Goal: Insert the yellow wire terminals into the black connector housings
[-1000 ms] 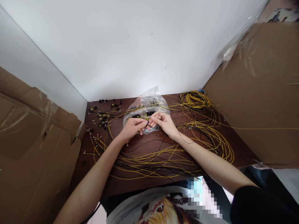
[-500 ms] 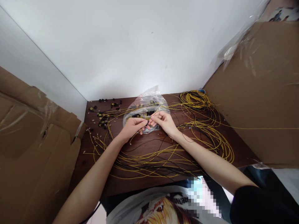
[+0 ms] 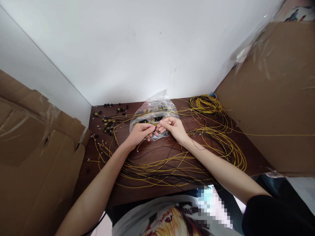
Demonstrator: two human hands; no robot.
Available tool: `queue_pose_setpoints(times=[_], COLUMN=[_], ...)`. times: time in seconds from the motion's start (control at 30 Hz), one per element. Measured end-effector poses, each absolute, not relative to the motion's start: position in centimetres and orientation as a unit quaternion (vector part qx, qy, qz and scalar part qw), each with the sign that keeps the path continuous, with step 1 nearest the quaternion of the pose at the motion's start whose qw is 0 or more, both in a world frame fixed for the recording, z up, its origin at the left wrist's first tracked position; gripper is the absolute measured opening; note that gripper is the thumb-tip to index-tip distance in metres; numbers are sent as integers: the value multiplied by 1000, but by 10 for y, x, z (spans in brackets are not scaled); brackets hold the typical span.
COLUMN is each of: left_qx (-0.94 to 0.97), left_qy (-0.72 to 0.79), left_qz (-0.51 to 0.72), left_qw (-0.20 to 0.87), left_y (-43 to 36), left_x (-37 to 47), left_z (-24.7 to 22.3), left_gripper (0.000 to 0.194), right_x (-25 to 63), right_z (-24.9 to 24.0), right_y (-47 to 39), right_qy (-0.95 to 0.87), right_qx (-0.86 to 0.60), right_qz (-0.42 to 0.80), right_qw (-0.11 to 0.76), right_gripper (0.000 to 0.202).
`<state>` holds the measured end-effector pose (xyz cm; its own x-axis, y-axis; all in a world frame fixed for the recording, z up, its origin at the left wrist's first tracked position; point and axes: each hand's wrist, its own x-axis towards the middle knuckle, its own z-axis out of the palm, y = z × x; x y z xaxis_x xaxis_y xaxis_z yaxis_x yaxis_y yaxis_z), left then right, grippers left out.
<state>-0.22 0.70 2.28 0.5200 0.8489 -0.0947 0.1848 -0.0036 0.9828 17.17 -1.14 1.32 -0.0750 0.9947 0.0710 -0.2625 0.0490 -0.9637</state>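
Observation:
Between thumb and fingers my left hand pinches a small black piece, from which a short yellow wire hangs below the hand. Close beside it on the right, my right hand has thumb and forefinger pressed together near a thin dark wire; what sits in its fingertips is too small to make out. Both hands are over a clear plastic bag holding black and yellow parts. Yellow and black wires lie in loose loops around and below the hands.
A yellow wire coil lies at the back right of the brown table. Small black and yellow parts are scattered at the left. Cardboard stands left, more cardboard right, and a white wall behind.
The fingers of my right hand have shifted slightly at the black piece. My left hand keeps nearly the same place and grip.

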Motion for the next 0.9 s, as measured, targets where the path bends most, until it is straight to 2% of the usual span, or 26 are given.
queue_pose_setpoints(times=[0.9], left_qx=[656], left_qy=[394], left_qz=[279], left_qw=[580], left_y=[6], left_x=[-1], left_z=[23], left_gripper=[31], right_x=[171], right_z=[8], right_y=[-9], right_qy=[-446], right_qx=[-397], right_qz=[563], right_qw=[571], right_gripper=[35])
